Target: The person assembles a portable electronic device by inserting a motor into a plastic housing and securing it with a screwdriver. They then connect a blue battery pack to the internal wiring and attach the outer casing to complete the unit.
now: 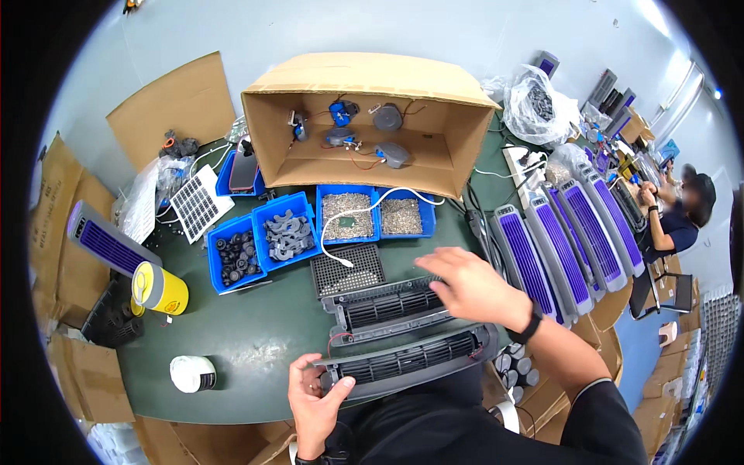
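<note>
- Left grip first: the left hand [316, 395] is closed around the left end of the near housing [407, 360], a long dark grey shell with a slatted roller, thumb pressed on its near side. Some of the fingers tuck out of sight.
- Right grip is loose, fingers stretched and spread, nothing pinched that I can see. The right hand [480, 293] is over the right end of the far housing [391, 310], and honestly can't tell if it's touching.
- That hand also blocks the far housing's right end, so no clue what's under there.
- Both housings are side by side near the front of the worktop [256, 329]. Can't tell if the near one rests on it or is held up a bit.
- The far housing covers the near edge of the perforated tray [346, 267].
- Left forearm is cut off by the bottom edge.
- Tiny bits in the two right-hand blue bins [428, 217] are too small to make out.
</note>
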`<state>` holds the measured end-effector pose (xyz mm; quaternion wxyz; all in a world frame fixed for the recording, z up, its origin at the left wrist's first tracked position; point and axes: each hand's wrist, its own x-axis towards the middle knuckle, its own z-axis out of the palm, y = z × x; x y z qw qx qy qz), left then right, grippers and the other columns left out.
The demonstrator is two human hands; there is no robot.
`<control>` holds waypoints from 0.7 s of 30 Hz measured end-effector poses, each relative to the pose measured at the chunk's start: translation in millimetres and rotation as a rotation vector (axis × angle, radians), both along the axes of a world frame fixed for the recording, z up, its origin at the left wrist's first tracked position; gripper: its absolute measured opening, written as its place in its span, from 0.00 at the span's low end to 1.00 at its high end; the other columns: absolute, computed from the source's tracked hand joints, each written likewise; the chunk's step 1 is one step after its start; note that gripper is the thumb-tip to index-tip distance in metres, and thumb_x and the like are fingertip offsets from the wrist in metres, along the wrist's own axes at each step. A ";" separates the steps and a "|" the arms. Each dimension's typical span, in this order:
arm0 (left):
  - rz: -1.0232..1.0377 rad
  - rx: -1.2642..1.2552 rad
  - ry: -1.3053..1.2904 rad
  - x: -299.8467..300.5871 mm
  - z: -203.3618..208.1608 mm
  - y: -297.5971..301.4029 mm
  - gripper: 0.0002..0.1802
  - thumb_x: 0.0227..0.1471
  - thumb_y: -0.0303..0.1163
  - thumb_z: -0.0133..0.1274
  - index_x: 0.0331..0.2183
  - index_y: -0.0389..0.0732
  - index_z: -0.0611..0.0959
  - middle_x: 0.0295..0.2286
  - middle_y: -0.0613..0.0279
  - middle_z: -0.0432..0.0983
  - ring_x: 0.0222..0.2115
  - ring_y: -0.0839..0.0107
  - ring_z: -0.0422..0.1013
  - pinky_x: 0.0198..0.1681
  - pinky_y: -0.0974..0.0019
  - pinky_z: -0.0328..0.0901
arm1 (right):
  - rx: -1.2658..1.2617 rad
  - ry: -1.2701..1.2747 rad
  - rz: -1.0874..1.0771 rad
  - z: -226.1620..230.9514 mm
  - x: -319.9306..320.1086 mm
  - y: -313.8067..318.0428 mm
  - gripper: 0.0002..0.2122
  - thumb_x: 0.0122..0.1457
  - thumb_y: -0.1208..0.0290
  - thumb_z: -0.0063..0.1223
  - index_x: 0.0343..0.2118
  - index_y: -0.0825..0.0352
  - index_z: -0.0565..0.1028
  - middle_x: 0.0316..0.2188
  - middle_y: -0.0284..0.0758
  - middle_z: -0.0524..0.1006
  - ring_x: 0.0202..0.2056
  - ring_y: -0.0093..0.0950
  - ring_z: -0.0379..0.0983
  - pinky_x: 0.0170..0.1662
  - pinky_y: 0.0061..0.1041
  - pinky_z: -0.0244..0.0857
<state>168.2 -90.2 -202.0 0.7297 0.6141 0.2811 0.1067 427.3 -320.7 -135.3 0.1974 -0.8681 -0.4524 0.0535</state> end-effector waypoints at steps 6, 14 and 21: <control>-0.016 0.261 -0.112 0.0 12.8 -17.6 0.40 0.53 0.20 0.68 0.62 0.37 0.65 0.46 0.53 0.76 0.45 0.67 0.74 0.51 0.65 0.70 | -0.294 -0.003 0.145 -21.7 25.1 31.4 0.03 0.50 0.80 0.56 0.29 0.69 0.76 0.27 0.46 0.81 0.33 0.50 0.80 0.35 0.49 0.71; 0.028 0.283 -0.234 18.0 47.5 -9.8 0.37 0.47 0.19 0.72 0.57 0.35 0.72 0.48 0.57 0.73 0.43 0.73 0.74 0.44 0.69 0.72 | -0.083 -0.206 0.064 1.4 1.0 3.4 0.06 0.53 0.80 0.56 0.35 0.71 0.78 0.30 0.44 0.82 0.31 0.47 0.80 0.34 0.43 0.73; -0.233 0.946 -0.424 59.4 160.4 44.0 0.37 0.36 0.20 0.72 0.52 0.36 0.80 0.52 0.57 0.77 0.48 0.69 0.76 0.50 0.65 0.72 | 0.618 -0.233 -0.358 11.6 -31.5 3.5 0.09 0.60 0.83 0.57 0.43 0.72 0.79 0.34 0.47 0.83 0.34 0.48 0.82 0.36 0.39 0.75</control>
